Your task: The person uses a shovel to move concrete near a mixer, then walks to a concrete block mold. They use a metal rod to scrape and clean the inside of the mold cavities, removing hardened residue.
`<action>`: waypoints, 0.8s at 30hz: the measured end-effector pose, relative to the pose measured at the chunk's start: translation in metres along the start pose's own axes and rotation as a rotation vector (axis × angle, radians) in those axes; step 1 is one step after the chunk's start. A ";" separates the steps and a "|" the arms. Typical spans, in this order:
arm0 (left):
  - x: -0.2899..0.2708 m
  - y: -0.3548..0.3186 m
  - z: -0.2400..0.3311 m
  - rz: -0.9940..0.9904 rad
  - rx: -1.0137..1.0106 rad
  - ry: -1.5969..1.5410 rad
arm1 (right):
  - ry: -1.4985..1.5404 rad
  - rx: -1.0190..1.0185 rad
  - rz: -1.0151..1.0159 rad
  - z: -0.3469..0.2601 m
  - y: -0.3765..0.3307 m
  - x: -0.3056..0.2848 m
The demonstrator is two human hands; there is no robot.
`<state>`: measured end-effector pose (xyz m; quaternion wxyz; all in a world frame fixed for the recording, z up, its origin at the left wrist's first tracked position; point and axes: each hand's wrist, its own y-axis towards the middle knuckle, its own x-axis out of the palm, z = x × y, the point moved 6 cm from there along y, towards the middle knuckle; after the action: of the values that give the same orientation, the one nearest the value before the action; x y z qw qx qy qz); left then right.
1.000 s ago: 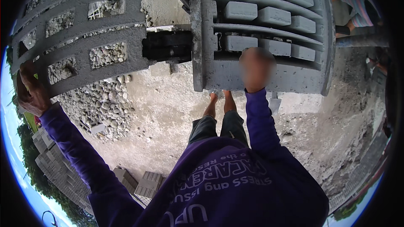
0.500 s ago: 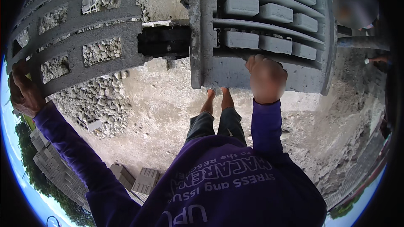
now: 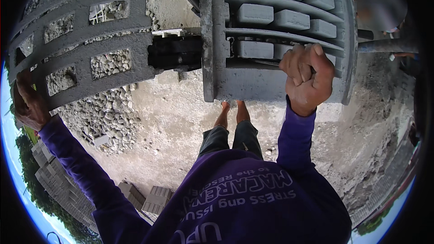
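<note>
My left hand clutches the lower left edge of a grey concrete-crusted mould frame with rectangular openings, far out to my left. My right hand is closed in a fist on a bar along the lower part of a grey press frame that carries rows of rectangular tamper blocks. A black hinge piece joins the two frames. My purple sleeves reach up to both hands. My bare feet stand on the ground below the press frame.
A gravel pile lies under the mould frame. Stacked hollow blocks stand at lower left, and two more blocks lie near my body. Another person is at the top right, beside a metal pipe.
My right hand, blurred one second ago, has settled and closed on the press frame's bar. My left hand has kept its hold on the mould frame's edge.
</note>
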<state>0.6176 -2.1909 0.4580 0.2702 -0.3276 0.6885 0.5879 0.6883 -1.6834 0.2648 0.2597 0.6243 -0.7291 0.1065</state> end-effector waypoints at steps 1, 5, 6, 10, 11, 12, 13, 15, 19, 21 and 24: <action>0.001 -0.002 -0.001 -0.006 -0.004 -0.004 | 0.011 0.002 0.059 -0.002 0.001 0.000; 0.006 0.001 -0.007 0.071 -0.137 -0.037 | -0.085 0.141 0.034 0.042 -0.003 -0.023; 0.006 0.001 -0.017 0.101 -0.114 -0.011 | -0.138 0.162 0.047 0.038 -0.005 -0.022; 0.005 -0.007 0.000 0.023 -0.259 -0.164 | -0.047 0.213 0.013 0.016 0.004 -0.018; 0.009 -0.004 0.000 0.023 -0.199 -0.113 | -0.056 0.228 -0.043 0.040 0.003 -0.025; 0.009 0.001 -0.008 0.041 -0.144 -0.044 | -0.084 0.233 -0.024 0.059 -0.008 -0.030; 0.009 0.004 -0.004 0.048 -0.090 0.023 | -0.116 0.246 0.000 0.066 -0.012 -0.023; 0.005 0.000 0.000 0.017 -0.108 -0.014 | -0.116 0.193 0.017 0.053 -0.009 -0.024; 0.000 -0.006 -0.002 0.034 -0.204 -0.117 | -0.057 0.122 0.002 0.032 -0.017 -0.014; 0.006 -0.003 -0.005 0.059 -0.153 -0.094 | 0.012 0.143 0.006 0.079 -0.041 -0.038; 0.008 0.001 -0.012 0.051 0.165 0.131 | -0.150 0.151 0.007 0.062 -0.032 -0.007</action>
<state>0.6114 -2.2041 0.4545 0.2357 -0.3243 0.7590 0.5131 0.7042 -1.7132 0.2040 0.1561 0.6457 -0.7386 0.1152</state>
